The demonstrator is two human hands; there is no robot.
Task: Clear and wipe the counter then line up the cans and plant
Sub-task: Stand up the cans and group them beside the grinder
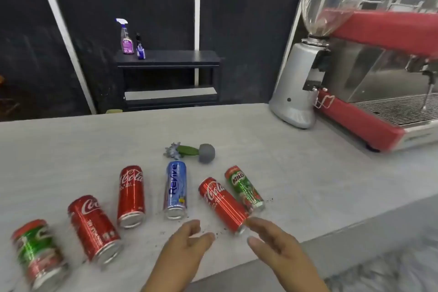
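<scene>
Head view: six cans and a toppled plant lie flat on the pale desk [296, 173], both hands coming in low, nothing gripped.
Far-left Milo can [39, 253]: well left of the blue Revive can [175, 193], on its side near the front edge; it looks free to roll off if nudged.
Left Coke can [93, 230]: lying down, between the far-left Milo and the Revive; one knock could send it into its neighbours.
Middle Coke can [131, 195]: just left of the Revive, also lying flat.
Plant [189, 152]: tipped over just behind the Revive, grey pot pointing right; picked up by the leaves, it could come loose from the pot.
Left hand [184, 248]: in front of the Revive, fingers [203, 239] loosely curled, holding nothing.
Crumbs [218, 232]: dark specks right of the Revive, by the hands; standing cans here before wiping would trap the dirt underneath.
Right Coke can [222, 204]: right of the Revive, touching or almost touching the right Milo can [244, 188]; lifting one may roll the other.
Right hand [279, 244]: right of the Revive, fingers straight and spread, one fingertip at the right Coke's rim, no grip; a push rather than a grasp would roll it.
Coffee grinder [296, 87]: far right and behind the Revive, beside the red espresso machine [379, 111].
</scene>
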